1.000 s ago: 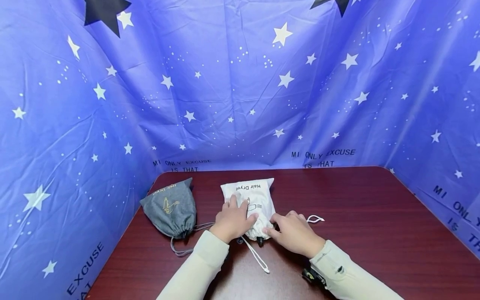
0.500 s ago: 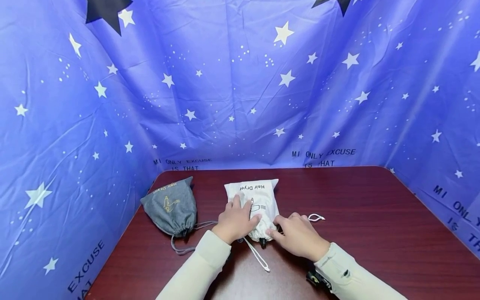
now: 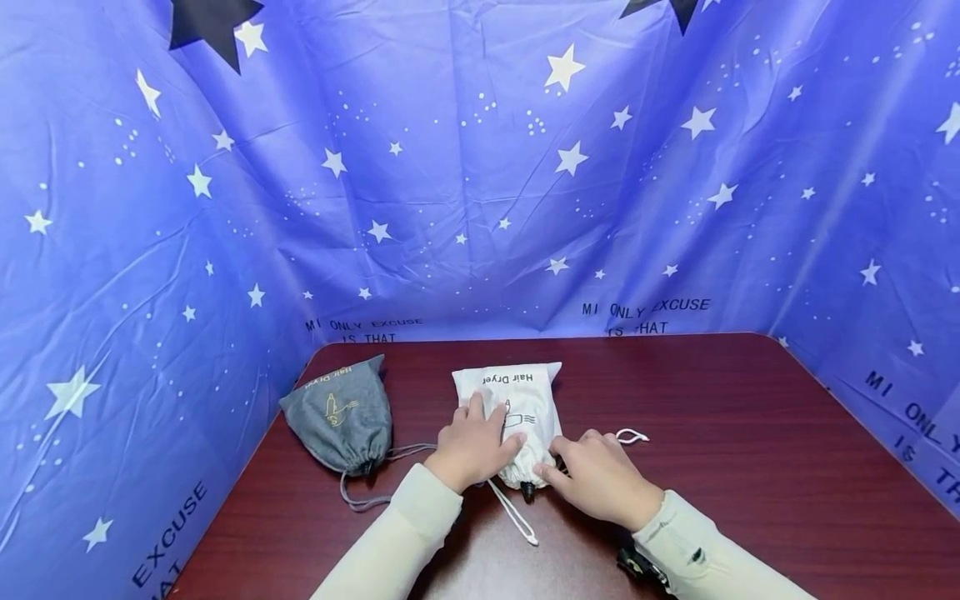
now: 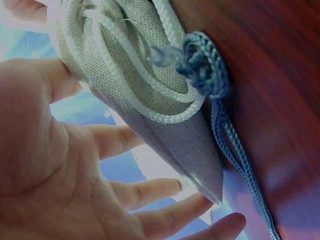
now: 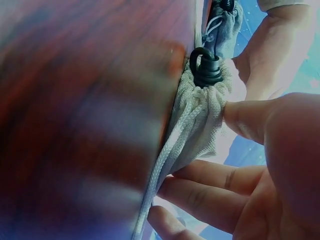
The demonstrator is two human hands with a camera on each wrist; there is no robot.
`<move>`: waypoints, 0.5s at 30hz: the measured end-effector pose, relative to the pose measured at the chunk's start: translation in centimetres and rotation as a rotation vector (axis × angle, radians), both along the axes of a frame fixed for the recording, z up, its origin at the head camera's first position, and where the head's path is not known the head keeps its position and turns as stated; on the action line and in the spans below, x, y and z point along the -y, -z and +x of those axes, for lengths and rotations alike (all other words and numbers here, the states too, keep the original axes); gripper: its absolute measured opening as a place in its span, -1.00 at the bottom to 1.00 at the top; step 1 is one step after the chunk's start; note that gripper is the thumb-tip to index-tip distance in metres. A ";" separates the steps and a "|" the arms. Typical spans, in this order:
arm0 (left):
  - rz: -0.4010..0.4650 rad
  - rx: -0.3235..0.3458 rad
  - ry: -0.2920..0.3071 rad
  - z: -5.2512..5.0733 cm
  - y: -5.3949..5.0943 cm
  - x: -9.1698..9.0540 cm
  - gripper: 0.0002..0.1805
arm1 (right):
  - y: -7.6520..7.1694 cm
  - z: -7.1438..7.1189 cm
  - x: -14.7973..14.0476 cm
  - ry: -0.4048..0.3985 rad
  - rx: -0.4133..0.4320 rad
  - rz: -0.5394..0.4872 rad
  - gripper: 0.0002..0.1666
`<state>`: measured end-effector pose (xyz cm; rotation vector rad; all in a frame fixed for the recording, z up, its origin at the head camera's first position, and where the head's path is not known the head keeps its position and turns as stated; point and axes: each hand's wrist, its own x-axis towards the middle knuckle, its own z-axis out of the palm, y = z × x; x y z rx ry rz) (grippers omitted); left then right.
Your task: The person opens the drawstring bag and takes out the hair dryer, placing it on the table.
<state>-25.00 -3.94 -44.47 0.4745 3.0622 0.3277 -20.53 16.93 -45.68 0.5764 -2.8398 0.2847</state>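
Observation:
A white drawstring bag (image 3: 542, 400) printed "Hair Dryer" lies flat on the table, its gathered neck toward the near edge and a black plug-like end (image 3: 528, 492) poking out. My left hand (image 3: 468, 442) rests on the bag's left side with fingers spread; in the left wrist view its fingers reach along the fabric (image 4: 165, 105). At the right side of the neck, my right hand (image 3: 600, 479) has thumb and bent fingers around the edge. The right wrist view shows the thumb against the gathered cloth (image 5: 200, 125) and fingers low beside the table.
A grey drawstring bag (image 3: 345, 421) lies to the left, its grey cord (image 3: 363, 504) trailing toward my left hand. White cord loops stick out below the white bag (image 3: 517, 517) and beyond my right hand (image 3: 632, 436). A blue starry curtain (image 3: 465, 167) surrounds the dark red table (image 3: 712, 417).
The white bag has shifted slightly right and a little nearer, with both hands moving along with it. The grey bag has stayed where it was.

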 end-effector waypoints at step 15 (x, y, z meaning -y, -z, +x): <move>-0.018 -0.005 0.016 0.4 -0.2 -0.2 -0.20 | -0.8 0.7 0.1 -0.013 0.000 0.043 -0.63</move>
